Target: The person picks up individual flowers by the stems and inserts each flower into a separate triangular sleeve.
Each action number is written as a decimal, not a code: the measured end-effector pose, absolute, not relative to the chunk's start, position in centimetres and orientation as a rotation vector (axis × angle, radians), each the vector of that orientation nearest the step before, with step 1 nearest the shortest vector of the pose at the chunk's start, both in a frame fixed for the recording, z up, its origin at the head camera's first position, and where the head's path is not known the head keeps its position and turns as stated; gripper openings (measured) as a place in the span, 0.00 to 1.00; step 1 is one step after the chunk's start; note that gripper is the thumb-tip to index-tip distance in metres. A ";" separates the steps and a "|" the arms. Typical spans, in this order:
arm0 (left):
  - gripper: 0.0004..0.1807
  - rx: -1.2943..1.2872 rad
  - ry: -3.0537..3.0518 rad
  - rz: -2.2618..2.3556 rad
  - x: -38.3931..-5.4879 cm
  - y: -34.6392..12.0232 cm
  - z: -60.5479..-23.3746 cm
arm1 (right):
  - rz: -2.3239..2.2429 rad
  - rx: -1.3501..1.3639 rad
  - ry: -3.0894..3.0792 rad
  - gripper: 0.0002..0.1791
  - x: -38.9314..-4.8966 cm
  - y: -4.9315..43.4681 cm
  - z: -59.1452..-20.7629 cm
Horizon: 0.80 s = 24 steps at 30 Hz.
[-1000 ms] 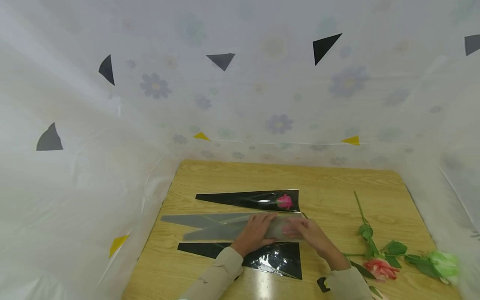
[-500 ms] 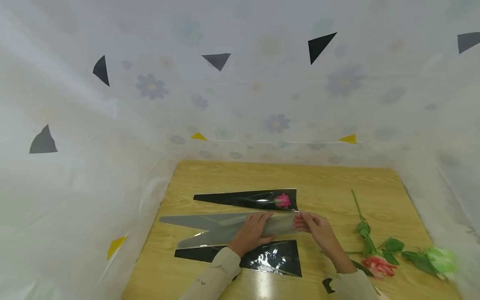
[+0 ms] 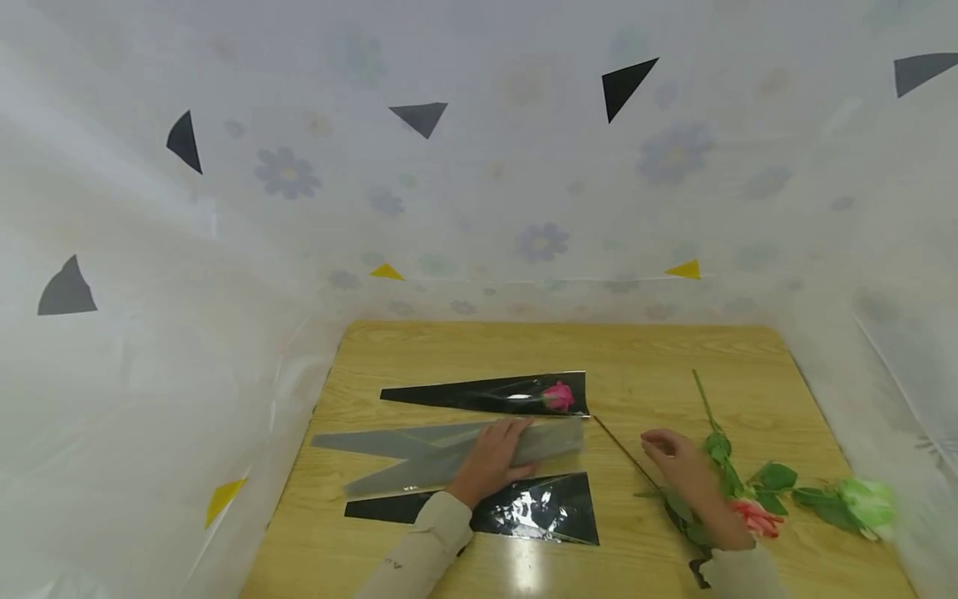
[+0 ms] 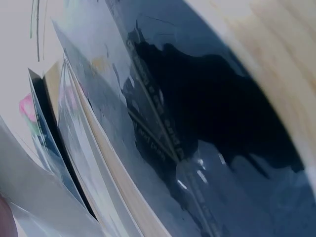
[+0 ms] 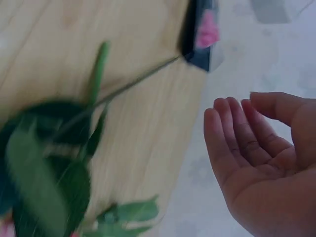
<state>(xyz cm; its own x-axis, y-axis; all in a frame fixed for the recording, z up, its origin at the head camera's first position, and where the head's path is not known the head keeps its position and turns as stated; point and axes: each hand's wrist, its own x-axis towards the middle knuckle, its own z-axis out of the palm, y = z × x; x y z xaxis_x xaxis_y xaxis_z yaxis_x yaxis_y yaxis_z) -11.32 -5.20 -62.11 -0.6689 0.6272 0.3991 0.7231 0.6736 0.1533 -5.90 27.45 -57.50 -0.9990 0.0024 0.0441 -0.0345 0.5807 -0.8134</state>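
My left hand rests with its fingers spread on a translucent grey flower sleeve, whose left part forks into two tapering tails. Just behind it lies a black sleeve with a pink rose inside. Nearer to me is another black sleeve, glossy and printed in the left wrist view. My right hand hovers at the right with loosely bent fingers and nothing in them. Below and beside it lie a thin dark stem with leaves and a coral-pink rose, partly covered by the forearm.
A pale green rose lies near the right edge of the wooden table. One green stem points toward the back. White floral sheeting with black, grey and yellow patches walls in the table.
My right hand has let go of the grey sleeve's right end and moved right, over the flower stems. The left hand stays on the sleeve. The dark stem now shows more fully.
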 end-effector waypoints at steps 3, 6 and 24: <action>0.45 -1.078 -2.558 -0.445 -11.3 -5.3 -62.0 | 1.206 0.044 -2.828 0.10 -5.0 29.3 -58.2; 0.45 -1.076 -2.541 -0.469 -11.4 -5.4 -62.1 | 1.073 0.054 -2.903 0.08 -4.3 30.7 -58.7; 0.47 -1.083 -2.501 -0.518 -11.3 -5.7 -62.1 | 0.975 -0.112 -3.371 0.06 -1.1 31.8 -58.6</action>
